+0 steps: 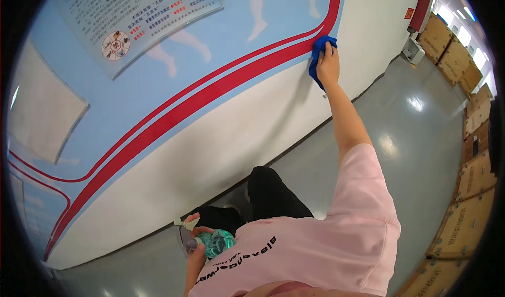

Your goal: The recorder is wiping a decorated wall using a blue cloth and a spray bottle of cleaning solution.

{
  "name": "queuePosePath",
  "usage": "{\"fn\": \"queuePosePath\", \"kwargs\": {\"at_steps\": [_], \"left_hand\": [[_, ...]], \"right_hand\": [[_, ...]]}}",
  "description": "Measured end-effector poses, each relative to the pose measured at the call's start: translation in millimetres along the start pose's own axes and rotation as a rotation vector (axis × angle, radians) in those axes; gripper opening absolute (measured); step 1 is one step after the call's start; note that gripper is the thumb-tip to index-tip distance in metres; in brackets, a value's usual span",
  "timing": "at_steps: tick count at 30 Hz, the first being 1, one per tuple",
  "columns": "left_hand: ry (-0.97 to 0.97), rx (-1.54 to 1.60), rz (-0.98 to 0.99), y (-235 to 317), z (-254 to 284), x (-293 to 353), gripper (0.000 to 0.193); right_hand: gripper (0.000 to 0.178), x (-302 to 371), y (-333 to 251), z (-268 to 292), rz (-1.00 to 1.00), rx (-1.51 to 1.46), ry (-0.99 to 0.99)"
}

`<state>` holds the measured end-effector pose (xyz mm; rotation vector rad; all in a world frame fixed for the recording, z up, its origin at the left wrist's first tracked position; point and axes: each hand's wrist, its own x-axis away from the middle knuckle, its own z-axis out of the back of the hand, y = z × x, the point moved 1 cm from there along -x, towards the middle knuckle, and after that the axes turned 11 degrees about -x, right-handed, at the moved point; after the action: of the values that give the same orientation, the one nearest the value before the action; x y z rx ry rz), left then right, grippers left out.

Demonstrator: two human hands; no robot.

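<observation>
Right hand up at the wall, arm stretched out, fingers bent and bunched over a blue cloth. Cloth sits under and to the left of those fingers, against the wall where the blue panel's border curves; part hangs below the fingertips. Gaps between these fingers too small to tell.

Left hand low, by the torso: fingers curled around the grey head end of a green see-through spray bottle. Bottle body lies to the right of the fingers, tilted, close against the pink shirt. Whether a finger is on the trigger, cannot tell.

Left of the right fingers: light blue panel with a thick red stripe running down-left from the cloth; printed sheet further up-left. Below the right fingers: white lower wall, then grey floor. Well right of both hands: brown boxes in a row. Dark trousers right of the left fingers.
</observation>
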<state>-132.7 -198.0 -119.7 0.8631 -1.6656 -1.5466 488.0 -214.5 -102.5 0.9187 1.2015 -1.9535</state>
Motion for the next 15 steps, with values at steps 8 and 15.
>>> {"fn": "queuePosePath", "kwargs": {"at_steps": [8,15], "left_hand": [[-0.058,0.008,0.039,9.3,-15.3,-1.5,0.099],[-0.113,0.018,0.105,21.2,-28.6,0.8,0.094]], "right_hand": [[0.044,-59.2,37.2,16.9,-0.144,0.100,0.016],[0.046,1.2,-4.0,10.2,0.114,0.122,-0.114]]}}
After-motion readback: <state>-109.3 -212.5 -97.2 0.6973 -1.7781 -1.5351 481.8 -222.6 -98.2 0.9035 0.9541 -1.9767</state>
